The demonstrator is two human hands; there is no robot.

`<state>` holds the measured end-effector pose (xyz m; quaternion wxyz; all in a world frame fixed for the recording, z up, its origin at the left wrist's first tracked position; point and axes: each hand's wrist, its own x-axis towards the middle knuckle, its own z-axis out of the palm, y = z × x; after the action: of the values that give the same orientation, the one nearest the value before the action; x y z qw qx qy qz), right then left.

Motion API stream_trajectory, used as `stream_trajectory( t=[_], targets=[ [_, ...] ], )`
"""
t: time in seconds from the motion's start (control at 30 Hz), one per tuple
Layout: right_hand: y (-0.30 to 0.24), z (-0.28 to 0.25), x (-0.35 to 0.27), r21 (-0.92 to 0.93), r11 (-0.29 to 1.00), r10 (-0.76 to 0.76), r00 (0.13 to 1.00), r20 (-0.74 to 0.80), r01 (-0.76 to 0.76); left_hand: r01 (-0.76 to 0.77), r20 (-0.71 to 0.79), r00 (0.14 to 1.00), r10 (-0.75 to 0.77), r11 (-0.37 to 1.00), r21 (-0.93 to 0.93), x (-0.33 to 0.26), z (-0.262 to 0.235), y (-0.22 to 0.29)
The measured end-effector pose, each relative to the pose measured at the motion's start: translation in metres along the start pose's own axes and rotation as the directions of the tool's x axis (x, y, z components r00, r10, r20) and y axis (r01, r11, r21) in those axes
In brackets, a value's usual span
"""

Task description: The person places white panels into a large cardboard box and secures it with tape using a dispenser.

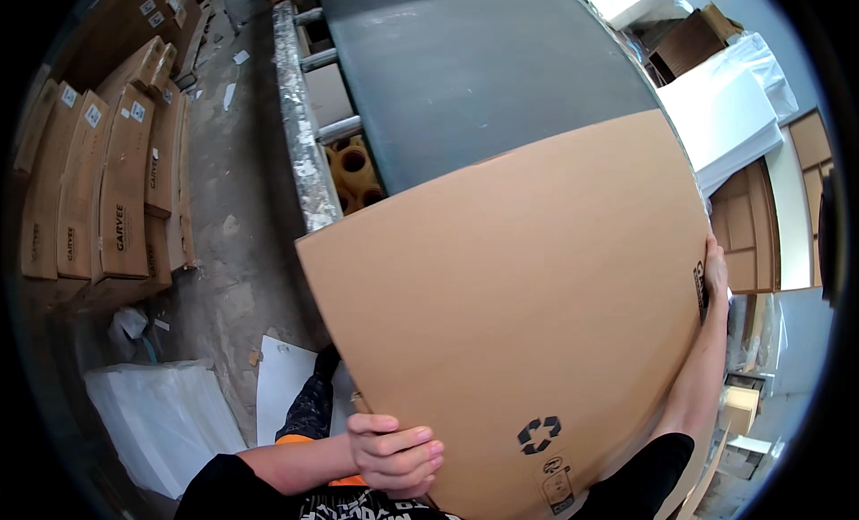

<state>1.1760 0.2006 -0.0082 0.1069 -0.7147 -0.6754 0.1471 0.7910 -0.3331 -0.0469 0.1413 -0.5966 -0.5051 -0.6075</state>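
A large, flat brown cardboard box [519,296] spans the space in front of me, its far part over the near end of a dark conveyor belt [483,63]. Printed symbols mark its near right area. My left hand [394,453] grips the near left edge, fingers curled over the top face; its thumb is hidden. Along the right edge, my right hand [715,269] is wrapped round the side, with most of its fingers out of sight behind the cardboard.
Brown cartons [121,184] stand in a row at the left. White foam sheets [170,421] in plastic lie on the floor at lower left. A worn metal frame [304,126] edges the belt, with rolls of yellow tape [353,162] inside. White foam blocks [720,117] are stacked right.
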Motion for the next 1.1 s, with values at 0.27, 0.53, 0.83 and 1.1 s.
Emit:
stream_trajectory(
  t=[0.27,0.53,0.83,1.1],
  targets=[
    [-0.023,0.005,-0.007,-0.126,0.984,-0.123,0.992,0.008,0.123,0.039,-0.188,0.982,-0.027,0.997,0.061,-0.011,-0.02,0.008],
    [-0.054,0.004,-0.032,-0.181,0.98,-0.088,0.995,-0.041,0.079,0.004,0.375,0.925,-0.061,0.988,0.151,0.032,-0.06,0.001],
    [-0.112,0.004,-0.159,-0.292,0.955,-0.113,0.978,-0.175,0.058,-0.091,0.413,0.907,0.079,0.996,0.008,0.034,-0.073,-0.016],
    [-0.231,-0.018,-0.585,-0.4,0.848,-0.143,0.876,0.46,0.348,-0.206,0.366,0.909,0.201,0.978,-0.025,0.045,-0.065,-0.036]
  ],
)
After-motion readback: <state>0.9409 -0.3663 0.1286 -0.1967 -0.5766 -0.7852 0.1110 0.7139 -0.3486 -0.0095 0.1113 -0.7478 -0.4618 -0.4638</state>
